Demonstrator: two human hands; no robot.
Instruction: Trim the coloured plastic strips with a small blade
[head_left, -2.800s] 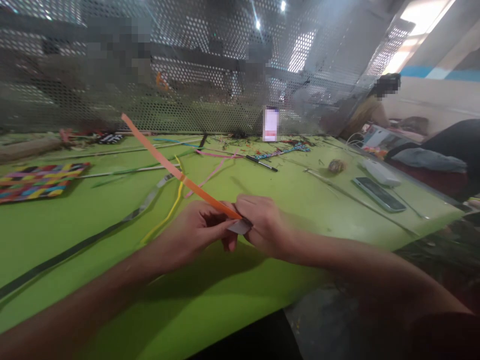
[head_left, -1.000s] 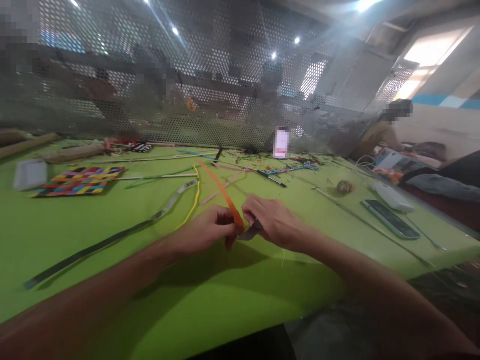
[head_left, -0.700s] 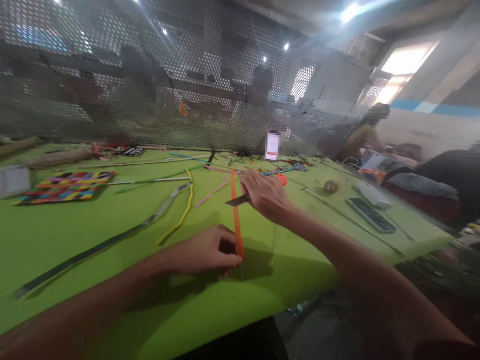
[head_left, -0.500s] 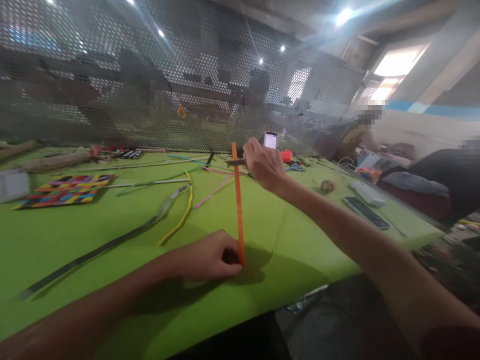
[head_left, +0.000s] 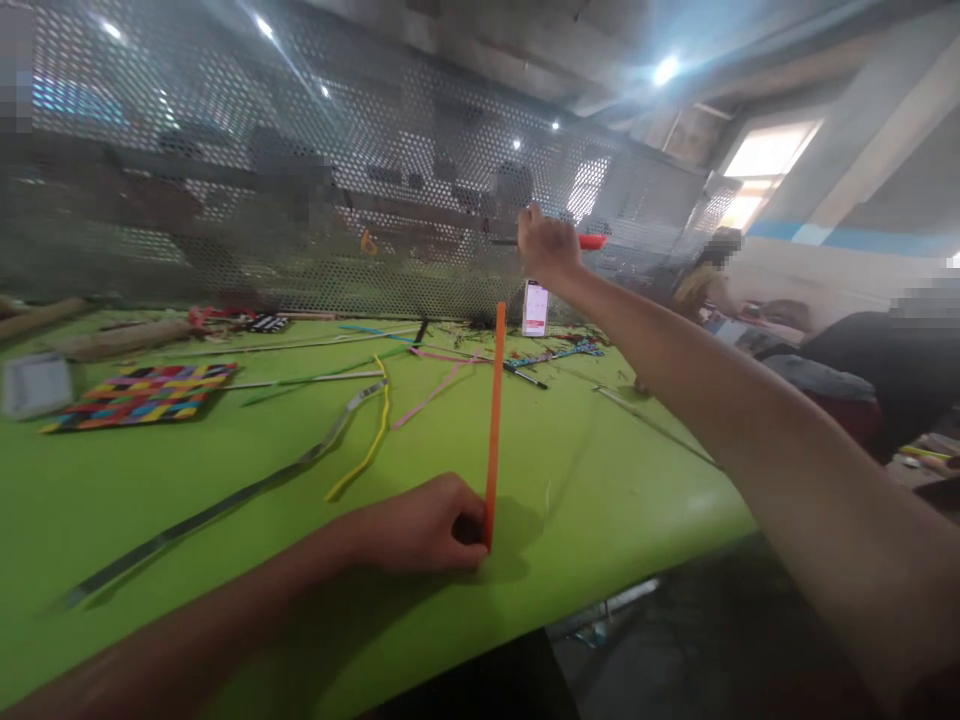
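Observation:
My left hand [head_left: 435,525] rests on the green table with thumb and fingers pinched on the lower end of an orange strip [head_left: 496,420], which stands up from the grip. Raised beyond the strip's top, my right hand [head_left: 550,245] is closed around a knife with a red handle [head_left: 592,242]. Its thin dark blade points left, apart from the strip. Left of the strip lie a yellow strip [head_left: 384,420], a pink strip [head_left: 431,393] and a long dark grey strip [head_left: 247,490].
A colourful woven mat [head_left: 150,390] lies at the left near a white box [head_left: 36,385]. Behind stand a lit phone [head_left: 535,308] and a perforated metal screen [head_left: 285,230]. Blue patterned scissors [head_left: 581,350] and a pen [head_left: 527,376] lie near the phone. A person sits at the right.
My right hand has lifted the knife up and away from the orange strip, where the blade was crossing it. The strip now leans slightly right; my left hand keeps its pinch.

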